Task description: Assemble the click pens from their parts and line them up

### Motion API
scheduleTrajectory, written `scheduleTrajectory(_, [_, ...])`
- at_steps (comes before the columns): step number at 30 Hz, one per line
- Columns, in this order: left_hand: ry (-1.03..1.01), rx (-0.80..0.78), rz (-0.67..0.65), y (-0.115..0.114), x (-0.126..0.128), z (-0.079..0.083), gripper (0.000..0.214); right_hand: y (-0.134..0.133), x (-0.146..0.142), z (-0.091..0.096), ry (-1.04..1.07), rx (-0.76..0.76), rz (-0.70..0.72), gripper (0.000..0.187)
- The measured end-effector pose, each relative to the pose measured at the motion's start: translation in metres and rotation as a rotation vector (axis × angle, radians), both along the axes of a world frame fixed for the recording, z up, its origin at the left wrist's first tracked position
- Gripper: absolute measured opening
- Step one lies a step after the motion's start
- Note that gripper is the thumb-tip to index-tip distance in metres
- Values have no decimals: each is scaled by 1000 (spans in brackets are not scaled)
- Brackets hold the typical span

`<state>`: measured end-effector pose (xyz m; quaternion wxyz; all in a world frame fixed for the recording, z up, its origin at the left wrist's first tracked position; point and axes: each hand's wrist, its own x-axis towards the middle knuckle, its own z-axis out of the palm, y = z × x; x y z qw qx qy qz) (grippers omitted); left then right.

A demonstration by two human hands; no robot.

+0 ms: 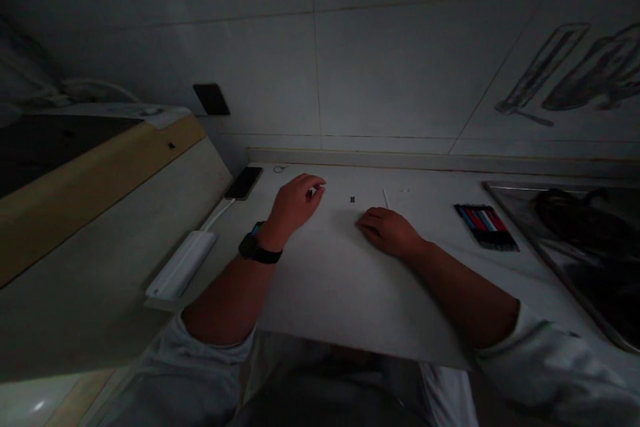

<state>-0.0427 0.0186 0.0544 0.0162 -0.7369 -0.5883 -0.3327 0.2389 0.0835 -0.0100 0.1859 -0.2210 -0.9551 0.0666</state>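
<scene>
Head view: at the left, a white power strip (181,265) lies with its long axis running from near left to far right, and a white cable (218,215) leads from it to a dark phone (244,183). A small loop (280,169) lies beyond, near the wall (390,73). The left hand (299,203), with a watch (260,245) at its wrist, is bent toward the right; its thumb and forefinger tips stand slightly apart, and whether the small dark spot between them is something held, I cannot tell. Right of it, between the hands, two tiny black pieces (353,199) lie on the worktop (325,280), seemingly lengthwise left to right. The right hand (389,231) points left, fingers curled together; what they hold, if anything, is hidden. Just beyond it a thin white stick (385,197) points far and slightly left. Farther right lies a pack of coloured pens (486,227), slanting from far left to near right, beside the stove (560,257).
</scene>
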Motion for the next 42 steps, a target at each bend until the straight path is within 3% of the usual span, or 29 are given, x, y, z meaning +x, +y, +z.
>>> scheduleTrajectory(3, [1, 11, 120, -14, -34, 20, 24, 0, 1, -1, -4, 5, -5, 28])
scheduleTrajectory(6, [99, -49, 208, -34, -74, 22, 26, -1, 0, 0, 2, -1, -16, 29])
scheduleTrajectory(10, [185, -126, 314, -65, -117, 6, 28, -2, 0, 0, 33, -9, -30, 31])
scheduleTrajectory(14, [258, -197, 307, -89, -137, -17, 29, -4, 1, -1, 58, -8, -23, 32])
scheduleTrajectory(19, [292, -212, 258, -101, -138, -38, 32, -5, 1, 0, 51, -5, -18, 31])
scheduleTrajectory(24, [303, -217, 226, -101, -131, -48, 35, -4, 1, -1, 52, -21, -19, 31])
scheduleTrajectory(29, [287, -177, 233, -100, -120, -48, 39, -4, 1, -2, 59, -18, -16, 30])
scheduleTrajectory(37, [421, -229, 315, -111, -94, -50, 19, -4, 0, 0, 37, -5, -10, 30])
scheduleTrajectory(42, [303, -206, 178, -106, -67, -40, 10, -4, 0, 0, 42, -2, 3, 30])
